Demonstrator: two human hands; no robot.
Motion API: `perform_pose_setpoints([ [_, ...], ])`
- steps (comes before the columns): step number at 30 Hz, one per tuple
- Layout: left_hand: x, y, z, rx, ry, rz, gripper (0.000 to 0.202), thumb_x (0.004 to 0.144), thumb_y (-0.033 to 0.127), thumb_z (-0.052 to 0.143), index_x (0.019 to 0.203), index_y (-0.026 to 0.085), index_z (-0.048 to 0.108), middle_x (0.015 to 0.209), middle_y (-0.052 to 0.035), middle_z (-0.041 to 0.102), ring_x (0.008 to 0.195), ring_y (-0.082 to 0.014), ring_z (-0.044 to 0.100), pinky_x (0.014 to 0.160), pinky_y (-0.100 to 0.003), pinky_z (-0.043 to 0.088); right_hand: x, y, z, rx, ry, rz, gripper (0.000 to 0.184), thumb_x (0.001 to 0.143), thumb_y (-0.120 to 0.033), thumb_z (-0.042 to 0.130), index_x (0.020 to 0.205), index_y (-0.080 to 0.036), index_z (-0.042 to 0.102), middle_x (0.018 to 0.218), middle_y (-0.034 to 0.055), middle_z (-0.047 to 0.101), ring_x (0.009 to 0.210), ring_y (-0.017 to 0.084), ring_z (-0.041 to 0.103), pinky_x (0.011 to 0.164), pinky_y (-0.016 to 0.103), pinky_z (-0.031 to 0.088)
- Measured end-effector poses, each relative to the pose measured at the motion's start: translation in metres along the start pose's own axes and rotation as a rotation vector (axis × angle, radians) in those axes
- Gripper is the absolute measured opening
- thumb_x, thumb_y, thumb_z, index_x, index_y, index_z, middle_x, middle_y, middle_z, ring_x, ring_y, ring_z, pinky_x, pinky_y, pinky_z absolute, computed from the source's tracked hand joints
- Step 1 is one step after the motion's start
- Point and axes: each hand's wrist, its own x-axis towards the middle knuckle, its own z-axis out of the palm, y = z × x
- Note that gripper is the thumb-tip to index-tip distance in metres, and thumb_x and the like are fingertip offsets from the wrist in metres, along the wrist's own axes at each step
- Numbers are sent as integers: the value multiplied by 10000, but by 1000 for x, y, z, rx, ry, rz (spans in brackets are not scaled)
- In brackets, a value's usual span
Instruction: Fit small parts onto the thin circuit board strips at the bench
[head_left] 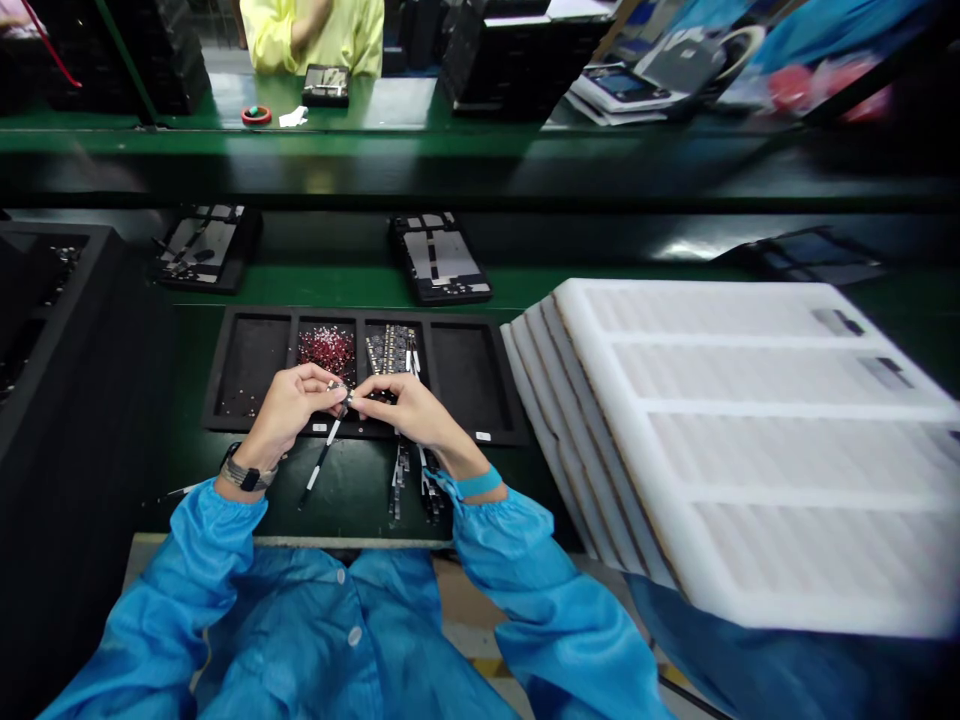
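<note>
My left hand (294, 402) and my right hand (405, 405) meet over the front of a black compartment tray (259, 350). Both pinch the small board end of a flex cable (328, 447); its dark strip with white patches dangles toward the bench. Fingertips cover part of that end. Behind them, one compartment holds a heap of tiny red and silvery pieces (327, 348). The compartment to its right holds small circuit boards (386, 350) in rows. More flex cables (399, 485) lie at the tray's front edge, beneath my right wrist.
To the right leans a stack of white foam trays (664, 405). Behind the compartment tray sit two opened flat devices, one in the middle (442, 258) and one at left (202, 245). A tall black bin (82, 330) borders the left. Across the raised green shelf (360, 150) is a person in yellow (364, 35).
</note>
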Motion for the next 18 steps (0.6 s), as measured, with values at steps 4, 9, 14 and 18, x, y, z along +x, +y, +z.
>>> perform_pose_setpoints([
  [4, 1, 0, 1, 10, 11, 4, 410, 550, 312, 1000, 827, 133, 756, 671, -41, 738, 607, -164, 695, 641, -276, 563, 0, 0, 3, -6, 17, -26, 287, 910, -462, 749, 860, -181, 777, 812, 47, 783, 785, 211, 714, 800, 333, 563],
  [9, 3, 3, -1, 19, 0, 20, 383, 547, 301, 992, 803, 139, 758, 686, -36, 734, 618, -148, 670, 640, -264, 538, 3, 1, 4, -14, 39, -56, 236, 907, -410, 738, 865, -179, 772, 828, 46, 785, 806, 206, 714, 822, 326, 549],
  [14, 2, 3, 0, -4, -61, -8, 387, 552, 325, 988, 779, 136, 738, 642, -31, 709, 593, -144, 652, 626, -266, 526, 1, 1, 2, -11, 27, -56, 225, 881, -403, 764, 873, -179, 776, 858, 45, 790, 836, 209, 716, 848, 330, 548],
  [18, 0, 2, 1, -20, -66, -12, 406, 550, 344, 992, 786, 140, 732, 628, -21, 699, 588, -143, 647, 628, -270, 530, -1, 0, 0, -7, 22, -44, 247, 881, -424, 773, 876, -177, 785, 840, 46, 788, 824, 210, 718, 834, 331, 551],
])
